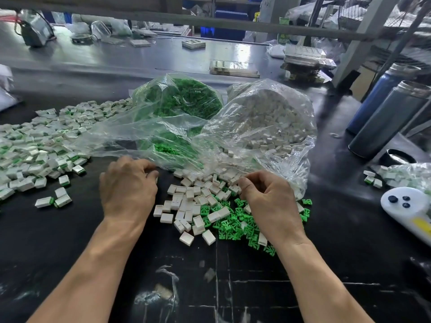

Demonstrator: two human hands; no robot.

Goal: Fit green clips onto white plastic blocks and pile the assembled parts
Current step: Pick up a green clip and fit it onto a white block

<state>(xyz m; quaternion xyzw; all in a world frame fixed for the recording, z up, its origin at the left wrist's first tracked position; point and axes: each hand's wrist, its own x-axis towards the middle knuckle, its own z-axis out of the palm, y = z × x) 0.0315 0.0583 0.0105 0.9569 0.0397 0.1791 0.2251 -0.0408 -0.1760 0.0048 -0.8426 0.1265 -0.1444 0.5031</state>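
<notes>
White plastic blocks (186, 203) and green clips (233, 226) lie loose on black counter (70, 241) between both hands | left hand (127, 186) palm-down, grip curled, contents hidden | right hand (268, 201) fingertips pinched together over blocks, held item unclear | assembled parts (35, 150) piled far left

Table (70, 264): black, matt, scuffed, with white scratch lines and worn patches near the front edge. Blocks (186, 206): white plastic, smooth, slight sheen. Clips (233, 226): bright green plastic, smooth. Bags (268, 117): thin clear plastic film, crinkled, glossy with glare. Assembled parts (35, 145): white plastic with green showing, some faces shiny. Bottles (391, 117): one dark grey, one blue, satin finish, with ribbed metal-looking necks. Controller (408, 206): white glossy plastic, dark buttons, yellow patch. Far belt (116, 57): dark, smooth, reflective. Frame bars (210, 22): grey painted metal.
</notes>
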